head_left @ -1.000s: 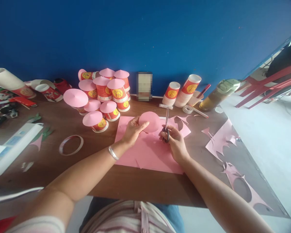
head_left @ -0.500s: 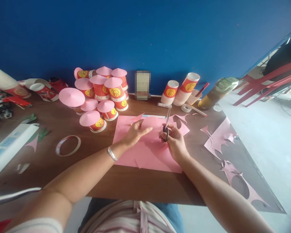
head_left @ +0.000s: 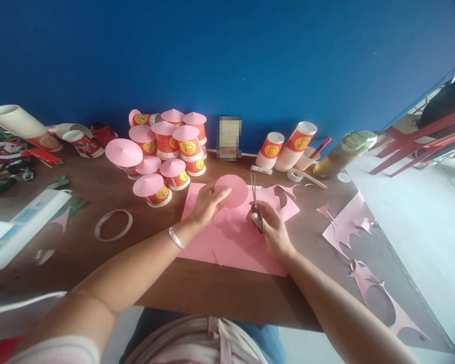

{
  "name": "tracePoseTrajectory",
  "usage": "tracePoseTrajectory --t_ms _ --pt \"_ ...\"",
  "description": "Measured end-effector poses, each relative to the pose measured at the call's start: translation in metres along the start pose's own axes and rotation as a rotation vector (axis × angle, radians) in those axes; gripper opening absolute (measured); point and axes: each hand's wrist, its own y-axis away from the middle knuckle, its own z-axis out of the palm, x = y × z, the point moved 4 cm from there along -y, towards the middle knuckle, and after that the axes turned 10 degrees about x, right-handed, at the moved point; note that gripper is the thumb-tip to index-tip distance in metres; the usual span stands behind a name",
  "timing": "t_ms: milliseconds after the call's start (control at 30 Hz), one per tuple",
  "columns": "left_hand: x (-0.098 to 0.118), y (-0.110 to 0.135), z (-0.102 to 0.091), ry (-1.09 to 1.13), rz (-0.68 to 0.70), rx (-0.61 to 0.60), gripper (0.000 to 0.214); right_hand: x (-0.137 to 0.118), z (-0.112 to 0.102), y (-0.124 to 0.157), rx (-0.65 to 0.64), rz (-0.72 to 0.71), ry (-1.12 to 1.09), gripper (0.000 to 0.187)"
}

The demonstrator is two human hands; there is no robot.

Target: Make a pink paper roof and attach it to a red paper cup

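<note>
My left hand pinches a round pink paper disc by its left edge, thumb on top. The disc is tilted so its flat face shows. Close on its right, my right hand grips black-handled scissors, their blades pointing away from me and slightly apart. The blades are near the disc but do not appear to cut into it. Beneath both hands lies a large pink paper sheet on the brown table. A marker behind the disc is partly hidden.
Red paper cups with pink cone tops cluster at the back left. Stacked cups, a tape roll and a bottle stand back right. Pink scraps lie right; a tape ring and power strip lie left.
My left hand has turned the pink disc from a shallow tilt to show its full round face. The scissors have tipped from nearly upright, and their blades now show apart. The view shifted slightly.
</note>
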Motion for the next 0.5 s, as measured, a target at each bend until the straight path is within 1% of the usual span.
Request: tracePoseTrajectory --t_ms 67,167,367,500 --pt "0.0008 0.0005 -0.0008 -0.026 -0.004 0.023 0.034 0.0012 0.0005 0.0019 -0.042 -0.029 0.043 0.042" --pt "0.0025 0.0013 -0.0011 -0.043 0.01 0.052 0.037 0.0009 0.0002 0.004 -0.075 -0.035 0.093 0.039" --pt "0.005 0.0037 0.0009 -0.083 0.019 0.061 0.038 -0.0055 0.0018 0.0056 -0.097 -0.027 0.174 0.037" --pt "0.004 0.0051 0.0 -0.142 0.031 0.082 0.035 -0.0055 0.0032 0.0059 -0.097 -0.023 0.174 0.037"
